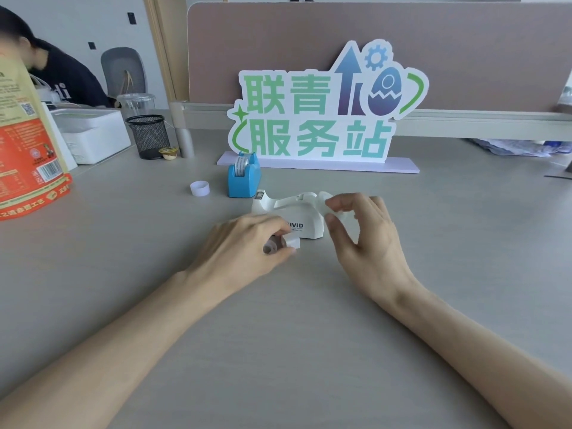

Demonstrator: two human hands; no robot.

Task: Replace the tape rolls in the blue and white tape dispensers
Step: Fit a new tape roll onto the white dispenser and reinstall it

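- A person's left hand [247,243] pinched a small white tape roll [292,242] just in front of the white dispenser [298,216], which sat on the grey bench [154,274]; a clear cylindrical piece, perhaps a core, lay under the same fingers [272,246], though its identity was unclear.
- The right hand [368,239] curled over the dispenser's rear end, fingers narrow around a pale strip or part that could not be made out.
- The blue dispenser [244,176] stood behind, near the sign, a printed roll already seated in it; a loose white ring [200,188] lay just to its left.
- Risks as judged: the small roll could slip from the pinch and run off across the bench, the light dispenser could tip under the right hand, or the roll could go in the wrong way round.
- The dispenser's side read "VIVID", its first letter hidden by the hand; the standing sign [322,113] read "联青服务站". Print on the orange package [28,144] at left was too small to read.
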